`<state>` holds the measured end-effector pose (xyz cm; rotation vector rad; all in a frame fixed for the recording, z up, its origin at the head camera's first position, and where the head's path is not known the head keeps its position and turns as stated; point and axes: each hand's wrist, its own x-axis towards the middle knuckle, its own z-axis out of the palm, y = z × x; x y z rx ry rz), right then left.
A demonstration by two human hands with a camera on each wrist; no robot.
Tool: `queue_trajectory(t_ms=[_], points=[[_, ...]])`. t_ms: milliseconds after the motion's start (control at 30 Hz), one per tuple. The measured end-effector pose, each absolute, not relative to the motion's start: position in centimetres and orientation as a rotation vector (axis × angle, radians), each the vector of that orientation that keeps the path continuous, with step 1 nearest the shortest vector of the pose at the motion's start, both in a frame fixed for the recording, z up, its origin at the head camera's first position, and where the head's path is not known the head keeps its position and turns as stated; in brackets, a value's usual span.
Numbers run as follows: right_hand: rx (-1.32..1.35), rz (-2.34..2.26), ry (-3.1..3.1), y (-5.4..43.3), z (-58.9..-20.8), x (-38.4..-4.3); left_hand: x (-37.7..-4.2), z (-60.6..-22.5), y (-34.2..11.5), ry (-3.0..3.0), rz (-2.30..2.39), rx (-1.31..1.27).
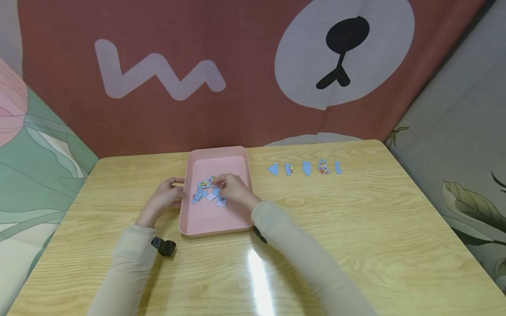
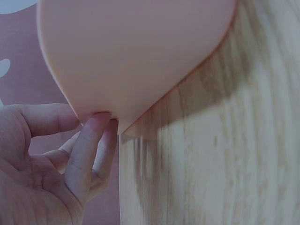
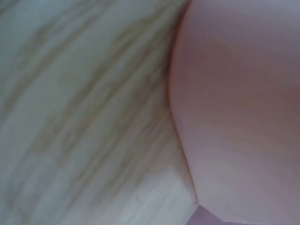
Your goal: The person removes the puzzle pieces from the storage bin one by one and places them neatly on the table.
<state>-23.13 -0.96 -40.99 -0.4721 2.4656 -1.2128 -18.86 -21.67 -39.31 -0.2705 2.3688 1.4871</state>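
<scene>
A pink tray (image 1: 215,223) stands on the table with several small blue puzzle pieces (image 1: 200,194) heaped in it, some with a multicoloured print and one showing a pale face. My left hand (image 1: 168,193) holds the tray at its left edge. In the left wrist view, fingertips (image 2: 96,117) touch the tray's outer wall and one finger reaches its rim. Inside the tray, my right hand (image 1: 234,188) is over the heap, thumb and fingers pinching a puzzle piece that they mostly hide. The right wrist view holds only the tray wall (image 3: 243,108) and tabletop, not the hand.
Right of the tray, several puzzle pieces (image 1: 306,168) lie spaced out in a row on the wooden table (image 1: 356,228). Behind the table's far edge hangs a red-brown cloth (image 1: 253,118) with a cartoon face. Patterned cloths flank both sides.
</scene>
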Motion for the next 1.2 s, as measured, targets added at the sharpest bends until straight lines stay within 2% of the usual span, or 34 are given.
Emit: queue_trajectory(t_ms=[833, 1200], points=[[-0.622, -0.948, 2.583, -1.11, -40.99, -22.71, -18.76, -39.18, -21.61, 2.352, 1.478, -0.284], [-0.577, -0.950, 2.593, -0.88, -40.61, -22.54, -18.85, -39.36, -21.66, 2.354, 1.488, -0.283]])
